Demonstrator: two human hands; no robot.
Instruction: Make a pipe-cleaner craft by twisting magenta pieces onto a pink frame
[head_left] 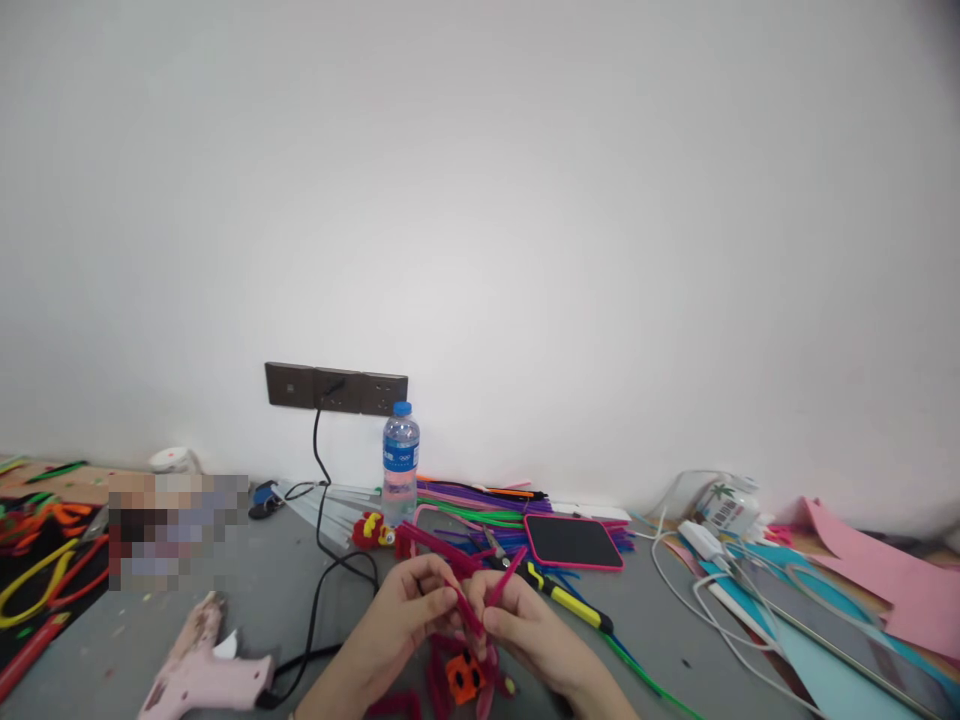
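Near the front of the grey table, my left hand (409, 612) pinches a magenta pipe cleaner (469, 612) between thumb and fingers. Close beside it, my right hand (525, 625) is closed on the same magenta fuzzy stem, one end of which sticks up past the fingers. Just below both hands lies a small orange piece (465, 680) with black spots, among more magenta stems. Beyond my fingers are a bundle of coloured pipe cleaners (480, 518), pliers with yellow-and-black handles (570, 598), and a small red-and-yellow figure (373, 530).
A pink glue gun (202, 670) with a black cord lies at left front. Behind stand a water bottle (401, 465) and wall sockets (337, 390). Right are a pink-edged phone (574, 541), white cables, a tablet (832, 635) and coloured paper (885, 570). Scissors (41, 590) lie far left.
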